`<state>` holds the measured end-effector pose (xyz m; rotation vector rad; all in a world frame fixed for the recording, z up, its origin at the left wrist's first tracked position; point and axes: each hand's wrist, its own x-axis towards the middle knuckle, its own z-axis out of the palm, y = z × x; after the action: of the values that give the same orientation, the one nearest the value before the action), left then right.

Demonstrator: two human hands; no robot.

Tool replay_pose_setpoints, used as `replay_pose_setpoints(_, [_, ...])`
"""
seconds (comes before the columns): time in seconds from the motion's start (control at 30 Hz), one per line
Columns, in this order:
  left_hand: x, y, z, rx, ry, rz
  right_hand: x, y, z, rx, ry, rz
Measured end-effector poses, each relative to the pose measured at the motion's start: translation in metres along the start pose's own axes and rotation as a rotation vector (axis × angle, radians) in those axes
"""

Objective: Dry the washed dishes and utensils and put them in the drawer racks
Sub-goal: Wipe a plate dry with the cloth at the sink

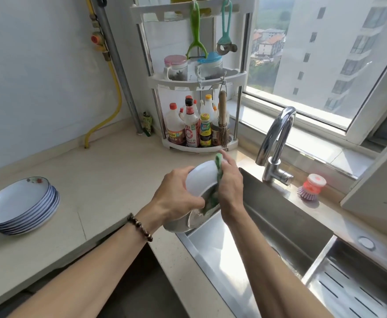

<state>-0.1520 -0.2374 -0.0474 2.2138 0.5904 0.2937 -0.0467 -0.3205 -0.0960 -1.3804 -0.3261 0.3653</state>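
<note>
A white bowl (199,180) is tilted on its side over the left edge of the steel sink (286,216). My left hand (176,196) grips it by the rim and outer wall. My right hand (230,184) holds a green cloth (219,167) folded over the bowl's rim, with part of the cloth inside the bowl. A stack of several flowered plates (20,205) rests on the counter at the far left. No drawer racks are visible.
A chrome faucet (277,143) rises behind the sink, with a pink dish brush (311,187) on the ledge beside it. A white corner shelf (199,143) of bottles and jars stands at the back. A steel drain tray (353,288) fills the sink's right part.
</note>
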Motion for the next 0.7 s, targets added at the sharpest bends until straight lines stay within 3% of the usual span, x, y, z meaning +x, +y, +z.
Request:
replay_pose_setpoints(0.13, [-0.001, 0.001, 0.001, -0.021, -0.018, -0.011, -0.022, 0.000, 0.014, -0.228, -0.080, -0.254])
replay_pose_setpoints(0.17, [-0.002, 0.002, 0.001, 0.012, -0.029, 0.000, -0.024, 0.003, 0.013, -0.200, -0.088, -0.240])
replay_pose_setpoints(0.33, [-0.015, 0.011, -0.011, 0.000, -0.077, 0.138, -0.001, 0.000, -0.018, 0.175, 0.153, 0.174])
replay_pose_setpoints(0.47, [-0.021, 0.003, -0.017, -0.219, -0.109, 0.076, 0.006, 0.001, -0.027, 0.079, 0.198, 0.203])
replay_pose_setpoints(0.57, [-0.020, 0.000, -0.023, -0.287, -0.219, 0.022, 0.009, -0.005, -0.033, -0.057, 0.104, 0.134])
replay_pose_setpoints(0.7, [-0.009, 0.007, -0.018, 0.064, -0.312, -0.002, 0.006, -0.017, -0.021, -0.332, -0.117, -0.049])
